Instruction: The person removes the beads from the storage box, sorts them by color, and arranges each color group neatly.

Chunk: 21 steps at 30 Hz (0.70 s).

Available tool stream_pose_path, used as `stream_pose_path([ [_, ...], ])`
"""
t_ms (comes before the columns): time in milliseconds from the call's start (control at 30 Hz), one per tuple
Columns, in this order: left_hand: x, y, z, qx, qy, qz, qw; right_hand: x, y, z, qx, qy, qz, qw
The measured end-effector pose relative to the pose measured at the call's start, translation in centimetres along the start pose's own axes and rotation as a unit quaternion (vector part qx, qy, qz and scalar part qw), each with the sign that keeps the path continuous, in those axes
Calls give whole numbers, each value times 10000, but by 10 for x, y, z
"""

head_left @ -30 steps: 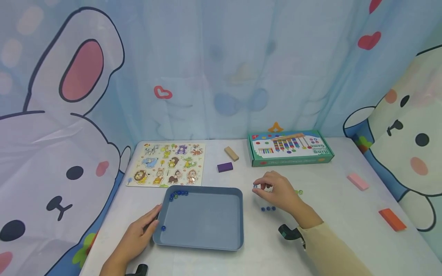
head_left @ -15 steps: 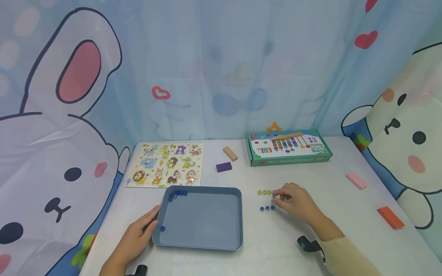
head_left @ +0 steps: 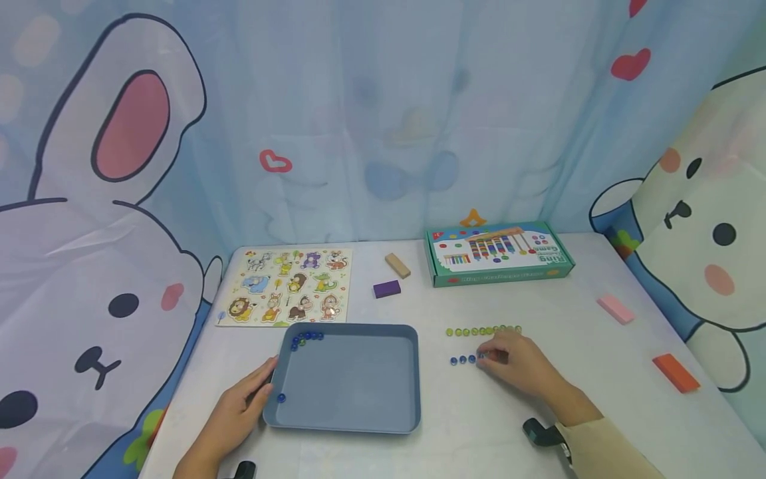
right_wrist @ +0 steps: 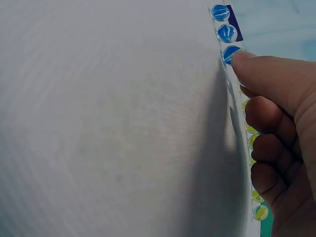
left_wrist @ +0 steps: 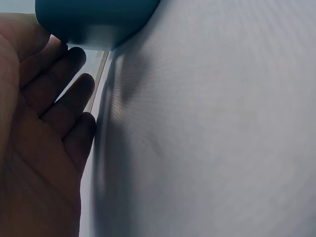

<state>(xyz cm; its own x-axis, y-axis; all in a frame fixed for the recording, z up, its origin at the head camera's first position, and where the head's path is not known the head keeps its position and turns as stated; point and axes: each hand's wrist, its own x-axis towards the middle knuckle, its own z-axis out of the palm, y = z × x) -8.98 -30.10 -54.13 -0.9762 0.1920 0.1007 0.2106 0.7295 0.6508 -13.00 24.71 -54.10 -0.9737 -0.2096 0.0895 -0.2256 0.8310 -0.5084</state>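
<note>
My right hand [head_left: 519, 364] pinches a blue marble [head_left: 482, 356] at the right end of a short row of blue marbles [head_left: 463, 360] on the white table, right of the tray. In the right wrist view, the thumb of my right hand [right_wrist: 281, 118] covers part of that row's end. Just behind runs a longer row of yellow-green marbles [head_left: 475, 331], partly hidden by the hand. Against the left side of the blue-grey tray [head_left: 353, 429] rests my left hand [head_left: 236, 409], its fingers loosely extended. Several blue marbles [head_left: 310, 335] and a yellow-green one [head_left: 302, 342] lie in the tray's far-left corner. Another blue marble [head_left: 281, 398] lies near its left wall.
An animal puzzle board [head_left: 284, 287] lies behind the tray. A purple block [head_left: 387, 289] and a wooden block [head_left: 397, 265] lie beside a green game box [head_left: 499, 255]. Pink [head_left: 616, 309] and orange blocks [head_left: 676, 372] lie at the right. A curtain hangs behind the table.
My right hand has carried a marble rightward and toward me, from behind the blue row to its right end. The yellow-green row is now more exposed. My left hand and the tray have stayed put.
</note>
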Motion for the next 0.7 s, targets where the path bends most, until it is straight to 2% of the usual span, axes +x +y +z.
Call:
stream_pose_path([
  [300, 0, -1, 1, -19, -22, -49, 10000, 1, 0, 1, -37, -195, 77, 9998],
  [700, 0, 1, 0, -39, -31, -86, 10000, -1, -2, -6, -32, -72, 230, 9997],
])
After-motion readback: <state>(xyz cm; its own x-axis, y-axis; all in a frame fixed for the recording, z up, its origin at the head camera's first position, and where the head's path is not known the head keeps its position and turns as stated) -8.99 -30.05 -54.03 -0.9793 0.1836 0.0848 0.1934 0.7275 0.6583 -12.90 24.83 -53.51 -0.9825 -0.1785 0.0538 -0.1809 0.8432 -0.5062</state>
